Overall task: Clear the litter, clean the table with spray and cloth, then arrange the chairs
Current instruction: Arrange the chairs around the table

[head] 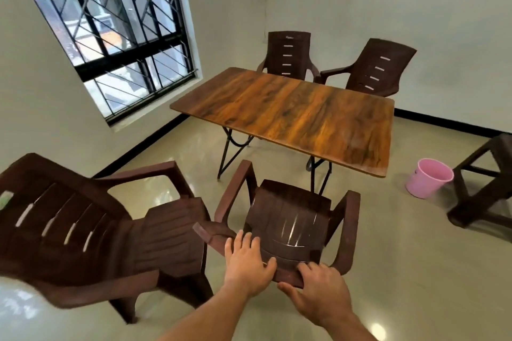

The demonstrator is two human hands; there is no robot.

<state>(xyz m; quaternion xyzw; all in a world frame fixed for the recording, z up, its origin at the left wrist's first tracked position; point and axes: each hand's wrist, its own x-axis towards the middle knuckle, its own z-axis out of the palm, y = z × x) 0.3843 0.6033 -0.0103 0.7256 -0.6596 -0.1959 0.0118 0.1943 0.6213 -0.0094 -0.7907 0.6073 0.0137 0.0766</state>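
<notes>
Nearest, we log our left hand (246, 263) lying on the top of the backrest of the near brown chair (291, 227), fingers straight and spread over the top edge. Our right hand (318, 289) is beside it, its grip closed around the same backrest edge, thumb beneath. This chair faces the surface (291, 113), seat near its near edge. Left of it, a second brown chair (91, 232), angled. Right, a pink bucket (428, 178) on the floor and a dark stool (487, 183). Beyond the wood-grain surface, two far chairs (289, 54) (379, 69). Far left, a barred window (110, 22).
</notes>
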